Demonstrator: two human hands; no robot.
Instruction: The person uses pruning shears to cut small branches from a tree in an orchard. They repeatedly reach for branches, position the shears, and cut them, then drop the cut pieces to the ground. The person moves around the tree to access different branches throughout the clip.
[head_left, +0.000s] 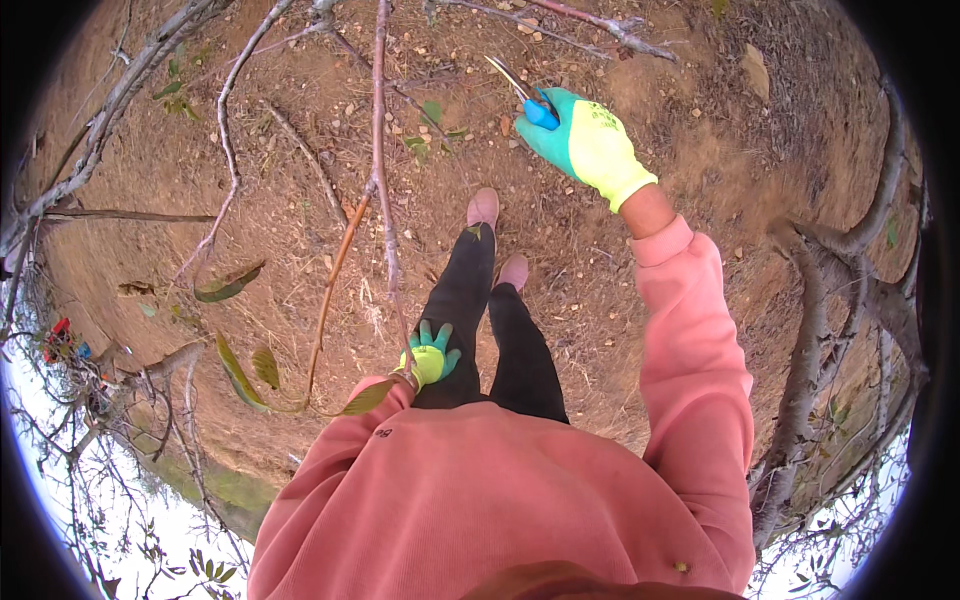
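My right hand (589, 142), in a yellow and green work glove, is shut on a pair of pruning shears (541, 112) with blue grips. The metal blades point up and to the left, over the ground and apart from any branch. My left hand (433, 358), gloved the same way, lies on my dark trouser leg (455, 300) with its fingers spread and nothing in them. A thin upright branch (380, 150) passes in front of the left wrist. From its fork, a brown side shoot (337, 281) runs down to several drooping leaves (240, 375).
Grey bare branches (112, 112) cross the upper left, and a reddish branch (600, 22) reaches in at the top. Thick tree limbs (806, 322) stand close on the right. Dry, stony soil (712, 165) slopes around my shoes (484, 206). Red and blue items (64, 337) show far left.
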